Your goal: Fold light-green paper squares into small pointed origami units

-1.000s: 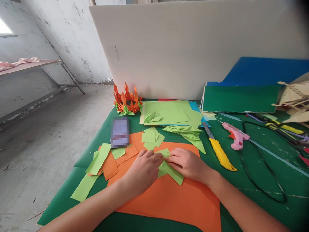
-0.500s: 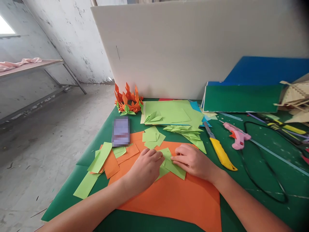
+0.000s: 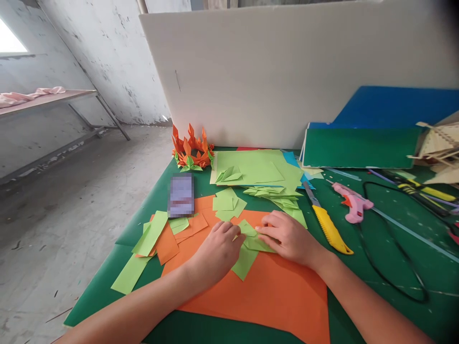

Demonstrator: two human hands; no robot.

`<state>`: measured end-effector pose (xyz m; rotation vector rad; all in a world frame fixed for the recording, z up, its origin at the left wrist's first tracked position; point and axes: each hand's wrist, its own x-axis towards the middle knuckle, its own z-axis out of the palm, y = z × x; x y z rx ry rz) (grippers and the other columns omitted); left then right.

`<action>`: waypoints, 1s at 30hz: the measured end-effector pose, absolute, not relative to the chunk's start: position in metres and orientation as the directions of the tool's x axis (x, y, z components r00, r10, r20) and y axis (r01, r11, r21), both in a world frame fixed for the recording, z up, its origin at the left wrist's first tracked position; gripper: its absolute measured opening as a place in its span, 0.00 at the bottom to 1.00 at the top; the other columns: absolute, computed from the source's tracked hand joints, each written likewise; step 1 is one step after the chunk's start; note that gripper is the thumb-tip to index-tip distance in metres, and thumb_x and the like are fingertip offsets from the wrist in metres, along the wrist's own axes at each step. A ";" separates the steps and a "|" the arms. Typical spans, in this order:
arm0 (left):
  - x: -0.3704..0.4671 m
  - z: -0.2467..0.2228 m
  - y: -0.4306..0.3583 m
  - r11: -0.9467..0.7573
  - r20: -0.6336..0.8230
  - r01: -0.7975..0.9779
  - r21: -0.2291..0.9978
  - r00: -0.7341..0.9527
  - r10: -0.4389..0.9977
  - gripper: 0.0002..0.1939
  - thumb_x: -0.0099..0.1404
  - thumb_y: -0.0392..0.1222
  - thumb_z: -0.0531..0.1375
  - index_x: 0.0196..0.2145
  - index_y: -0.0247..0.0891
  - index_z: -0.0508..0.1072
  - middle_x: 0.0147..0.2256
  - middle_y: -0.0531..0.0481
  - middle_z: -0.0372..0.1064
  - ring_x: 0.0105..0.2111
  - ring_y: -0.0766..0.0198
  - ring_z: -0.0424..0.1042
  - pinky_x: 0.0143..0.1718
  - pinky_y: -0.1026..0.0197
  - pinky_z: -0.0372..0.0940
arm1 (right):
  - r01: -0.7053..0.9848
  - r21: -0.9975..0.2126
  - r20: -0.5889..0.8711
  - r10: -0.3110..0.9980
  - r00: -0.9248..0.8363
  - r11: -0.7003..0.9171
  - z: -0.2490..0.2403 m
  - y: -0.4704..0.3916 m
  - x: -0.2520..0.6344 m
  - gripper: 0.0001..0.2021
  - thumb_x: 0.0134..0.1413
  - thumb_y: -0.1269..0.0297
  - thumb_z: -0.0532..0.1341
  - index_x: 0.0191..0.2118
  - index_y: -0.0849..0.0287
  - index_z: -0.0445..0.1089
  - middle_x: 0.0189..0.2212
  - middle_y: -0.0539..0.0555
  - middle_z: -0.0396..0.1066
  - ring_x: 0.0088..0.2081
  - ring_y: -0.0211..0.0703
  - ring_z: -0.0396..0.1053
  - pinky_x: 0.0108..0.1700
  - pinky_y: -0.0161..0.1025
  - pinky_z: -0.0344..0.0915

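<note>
My left hand (image 3: 220, 251) is closed, thumb and forefinger pinching the left side of a light green paper piece (image 3: 247, 228). From the other side, my right hand (image 3: 287, 238) has its fingertips closed at the right edge of that paper. More green paper (image 3: 245, 263) lies beneath, partly covered by the left hand. All of this rests on a large orange sheet (image 3: 265, 291). Just beyond the hands are small green paper pieces (image 3: 225, 203). Loose orange pieces (image 3: 167, 243) and green strips (image 3: 129, 273) are spread left of my left hand.
A blurred phone-like object (image 3: 181, 195) and an orange-and-green folded-paper ring (image 3: 191, 149) stand at the back left. Green sheets (image 3: 251, 162) are stacked behind. To the right lie a yellow cutter knife (image 3: 330, 229), a pink glue gun (image 3: 355, 205) and its black cord (image 3: 387, 296).
The green paper between my fingers has shifted, its long part now mostly under my right hand. More of the green piece below it shows. Both hands stay almost in place.
</note>
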<state>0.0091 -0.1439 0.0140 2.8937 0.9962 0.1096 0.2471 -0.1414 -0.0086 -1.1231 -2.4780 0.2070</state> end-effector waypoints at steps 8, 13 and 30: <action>0.004 0.011 -0.136 -0.794 0.077 0.569 0.215 0.800 0.594 0.15 0.66 0.28 0.50 0.40 0.39 0.75 0.38 0.46 0.70 0.38 0.59 0.67 0.42 0.55 0.63 | 0.635 -0.352 0.253 0.723 -0.642 0.687 -0.013 -0.144 0.239 0.23 0.59 0.48 0.60 0.55 0.54 0.68 0.46 0.58 0.70 0.47 0.51 0.68 0.47 0.46 0.67; -0.002 0.007 -0.128 -0.827 0.129 0.456 0.328 0.846 0.518 0.15 0.63 0.26 0.51 0.40 0.38 0.74 0.48 0.47 0.71 0.47 0.58 0.68 0.49 0.54 0.64 | 0.553 -0.352 0.354 0.654 -0.668 0.755 -0.015 -0.145 0.238 0.09 0.64 0.61 0.57 0.45 0.53 0.73 0.44 0.56 0.72 0.46 0.47 0.68 0.48 0.45 0.65; 0.005 0.004 -0.122 -0.699 0.128 0.490 0.521 0.764 0.632 0.02 0.65 0.36 0.59 0.36 0.40 0.71 0.44 0.50 0.72 0.46 0.60 0.69 0.53 0.55 0.60 | 0.495 -0.630 0.277 0.769 -0.577 0.598 -0.018 -0.145 0.226 0.06 0.62 0.65 0.60 0.34 0.57 0.72 0.32 0.53 0.70 0.37 0.42 0.67 0.38 0.39 0.64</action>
